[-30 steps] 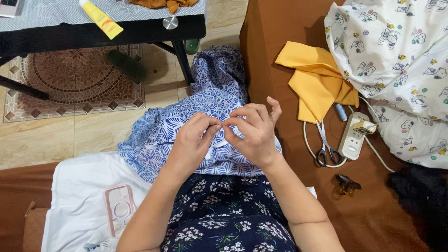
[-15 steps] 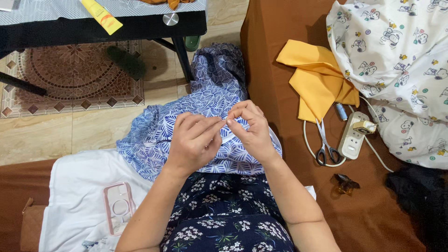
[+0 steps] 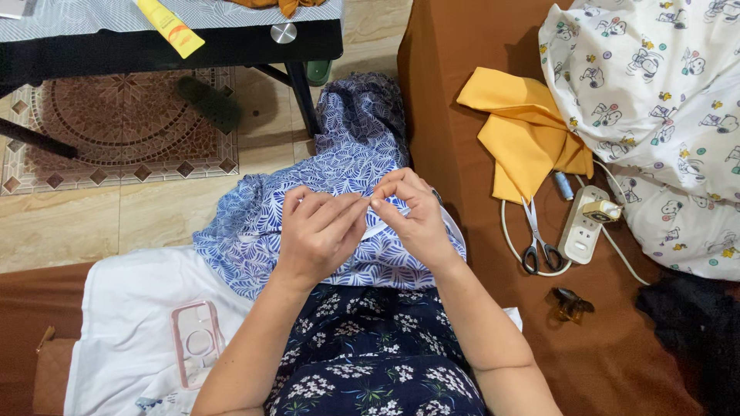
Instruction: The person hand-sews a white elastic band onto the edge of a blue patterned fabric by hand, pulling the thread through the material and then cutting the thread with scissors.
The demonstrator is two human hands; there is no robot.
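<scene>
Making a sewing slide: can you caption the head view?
Both hands, left and right, pinch blue leaf-print fabric on the lap; scissors lie nearby.

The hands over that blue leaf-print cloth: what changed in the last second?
The right hand folded in the fingers it had fanned upward and settled lower; its fingertips now meet those of the left hand in a tight pinch on the blue leaf-print cloth. The left hand curled a little more. Both kept their grip throughout. The scissors, yellow cloth and phone case stayed put.
</scene>
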